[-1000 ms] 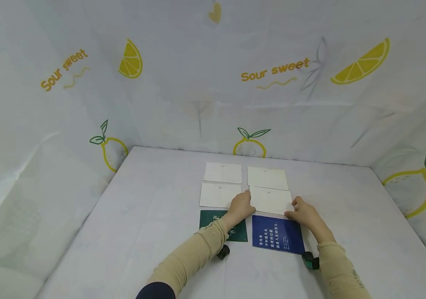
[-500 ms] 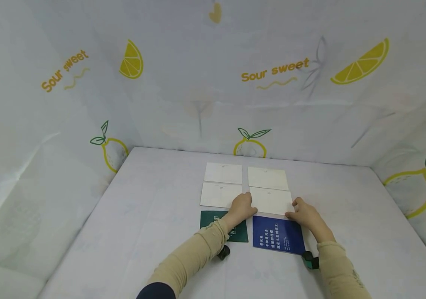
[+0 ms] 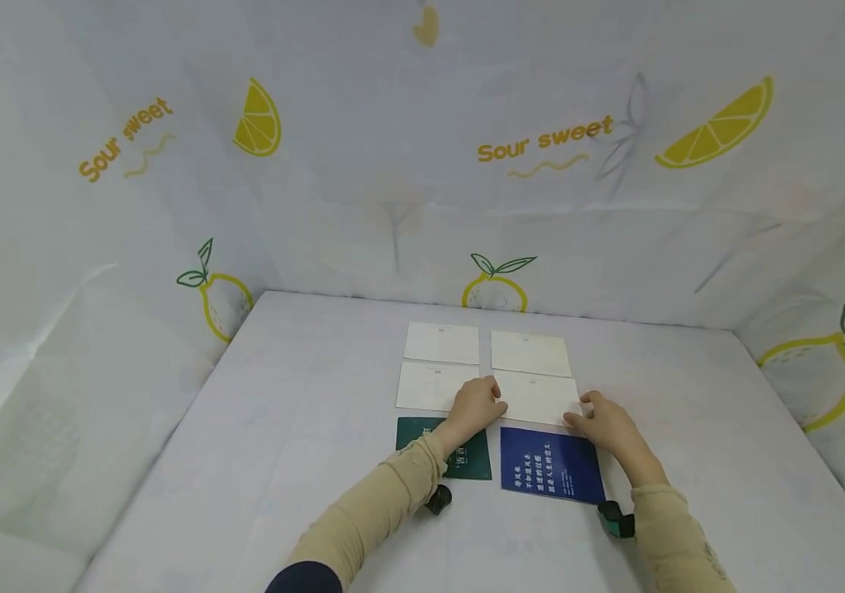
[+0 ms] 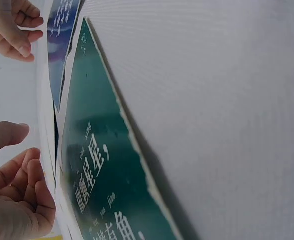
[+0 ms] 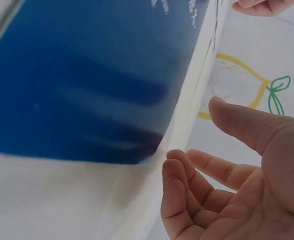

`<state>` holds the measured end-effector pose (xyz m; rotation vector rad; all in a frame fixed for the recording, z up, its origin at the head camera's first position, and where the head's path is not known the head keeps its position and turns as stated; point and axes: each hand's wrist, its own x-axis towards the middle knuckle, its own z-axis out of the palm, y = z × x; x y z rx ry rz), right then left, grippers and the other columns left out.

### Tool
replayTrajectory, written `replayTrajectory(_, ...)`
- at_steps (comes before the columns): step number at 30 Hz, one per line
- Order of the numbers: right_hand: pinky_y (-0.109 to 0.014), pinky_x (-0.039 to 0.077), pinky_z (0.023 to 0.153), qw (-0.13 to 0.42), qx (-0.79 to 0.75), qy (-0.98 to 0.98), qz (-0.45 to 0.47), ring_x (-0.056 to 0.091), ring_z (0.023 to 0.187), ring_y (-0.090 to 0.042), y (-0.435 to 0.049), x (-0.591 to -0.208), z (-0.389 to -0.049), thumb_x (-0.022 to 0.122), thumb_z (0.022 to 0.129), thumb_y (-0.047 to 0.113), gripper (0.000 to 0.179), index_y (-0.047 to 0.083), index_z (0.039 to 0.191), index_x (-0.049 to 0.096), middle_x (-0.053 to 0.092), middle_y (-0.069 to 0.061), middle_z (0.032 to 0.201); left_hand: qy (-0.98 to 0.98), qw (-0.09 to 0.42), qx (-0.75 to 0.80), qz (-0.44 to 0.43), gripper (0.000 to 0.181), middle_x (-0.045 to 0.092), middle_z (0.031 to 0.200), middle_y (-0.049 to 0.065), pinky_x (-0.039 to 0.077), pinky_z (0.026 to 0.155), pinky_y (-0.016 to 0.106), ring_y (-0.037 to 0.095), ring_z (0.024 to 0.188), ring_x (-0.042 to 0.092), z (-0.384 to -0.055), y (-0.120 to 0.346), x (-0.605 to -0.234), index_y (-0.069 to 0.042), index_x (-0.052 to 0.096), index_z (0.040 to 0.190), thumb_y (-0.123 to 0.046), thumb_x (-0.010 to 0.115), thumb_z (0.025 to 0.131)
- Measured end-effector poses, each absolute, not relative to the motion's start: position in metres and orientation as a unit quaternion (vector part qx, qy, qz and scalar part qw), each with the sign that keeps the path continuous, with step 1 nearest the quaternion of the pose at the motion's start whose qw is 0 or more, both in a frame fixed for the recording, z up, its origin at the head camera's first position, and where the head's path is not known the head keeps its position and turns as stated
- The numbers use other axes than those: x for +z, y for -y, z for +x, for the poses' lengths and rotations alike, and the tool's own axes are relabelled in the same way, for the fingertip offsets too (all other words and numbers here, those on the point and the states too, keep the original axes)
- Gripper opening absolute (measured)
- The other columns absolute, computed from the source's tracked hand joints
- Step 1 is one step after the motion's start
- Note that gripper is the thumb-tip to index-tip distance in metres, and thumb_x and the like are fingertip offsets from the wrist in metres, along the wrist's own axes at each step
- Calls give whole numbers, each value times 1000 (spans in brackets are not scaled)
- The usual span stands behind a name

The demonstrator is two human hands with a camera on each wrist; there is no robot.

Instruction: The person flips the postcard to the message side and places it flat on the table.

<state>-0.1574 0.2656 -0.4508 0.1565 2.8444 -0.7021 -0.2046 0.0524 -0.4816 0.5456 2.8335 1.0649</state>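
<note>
In the head view, a white card lies flat between my two hands. At its left edge is my left hand, fingers loosely bent, partly over the neighbouring white card. My right hand has its thumb and fingertips at the card's lower right corner. Both wrist views show thumb and fingers apart, with nothing between them. Nearer me lie a green card with white writing, partly hidden by my left forearm, and a blue card with white writing.
Two more white cards, one at the left and one at the right, form the far row on the white-covered table. A pale sheet with lemon prints stands behind and at both sides.
My left hand has drawn back slightly to the left, and a little more of the green card's writing shows. My right hand and the cards hold practically the same places.
</note>
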Motion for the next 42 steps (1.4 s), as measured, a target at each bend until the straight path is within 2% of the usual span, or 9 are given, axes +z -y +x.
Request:
replayTrajectory(7, -46, 50, 71, 78, -238, -968, 29, 59, 81, -33, -255, -441, -151, 58, 89, 28, 56, -14, 124, 44, 60, -29, 98, -934, -1, 308, 183, 20, 61, 67, -2, 33, 55, 19, 8, 60, 49, -201, -45, -475, -8, 66, 93, -25, 68, 82)
replayTrajectory(11, -43, 49, 69, 63, -253, -965, 16, 57, 79, -29, -242, -437, -147, 59, 89, 29, 55, -11, 124, 46, 61, -26, 96, -938, -21, 296, 182, 22, 62, 70, -3, 32, 58, 21, 9, 64, 51, -194, -37, -468, -12, 67, 95, -29, 68, 82)
replayTrajectory(22, -44, 51, 75, 46, -308, -950, -13, 61, 92, -30, -210, -437, -133, 60, 89, 33, 55, -4, 128, 48, 63, -21, 104, -934, -26, 316, 168, 33, 61, 82, 1, 34, 64, 25, 13, 73, 51, -177, -10, -454, -10, 64, 105, -33, 68, 81)
replayTrajectory(29, -42, 53, 77, 57, -356, -933, -16, 61, 95, -28, -192, -444, -126, 61, 89, 34, 57, -1, 131, 46, 62, -19, 108, -928, -9, 337, 160, 43, 58, 108, 11, 42, 79, 38, 24, 95, 55, -163, 11, -456, -8, 60, 112, -34, 70, 80)
replayTrajectory(32, -42, 52, 78, 70, -389, -918, -16, 61, 98, -28, -184, -448, -124, 61, 88, 35, 58, 2, 133, 45, 61, -16, 110, -927, -4, 340, 158, 46, 56, 112, 13, 44, 81, 41, 27, 98, 55, -156, 20, -461, -7, 58, 115, -34, 71, 79)
replayTrajectory(37, -45, 51, 84, 97, -441, -892, -22, 60, 104, -29, -170, -448, -121, 63, 87, 36, 60, 6, 135, 43, 60, -13, 114, -927, -6, 343, 149, 50, 54, 112, 16, 47, 78, 42, 28, 97, 55, -145, 34, -464, -4, 57, 115, -33, 72, 78)
replayTrajectory(42, -50, 48, 88, 125, -466, -876, -14, 54, 113, -33, -161, -449, -116, 66, 84, 36, 68, 6, 139, 38, 53, -18, 126, -929, 0, 347, 129, 56, 52, 111, 19, 45, 73, 41, 27, 94, 52, -137, 47, -471, 0, 54, 118, -32, 74, 76)
